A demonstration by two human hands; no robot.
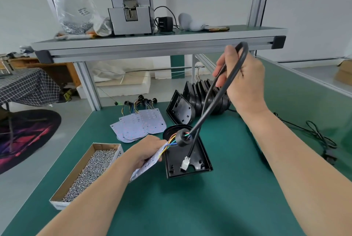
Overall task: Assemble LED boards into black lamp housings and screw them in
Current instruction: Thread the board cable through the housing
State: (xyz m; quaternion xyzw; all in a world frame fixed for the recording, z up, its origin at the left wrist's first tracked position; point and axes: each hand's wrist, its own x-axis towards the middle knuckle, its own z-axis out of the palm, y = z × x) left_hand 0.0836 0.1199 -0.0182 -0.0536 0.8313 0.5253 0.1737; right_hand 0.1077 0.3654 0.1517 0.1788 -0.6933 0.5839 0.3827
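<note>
Currently the LED board (143,168) is pinched by the left hand (147,151) beside the black housing (192,161), with its cable (237,66) clamped in the right hand (245,81) above; seating it is judged next, which needs the cable routed clear.

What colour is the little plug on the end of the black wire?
The plug is white; the head view shows it best.

One screw box (76,173), one black cable (245,46), one held LED board (144,167)
</note>
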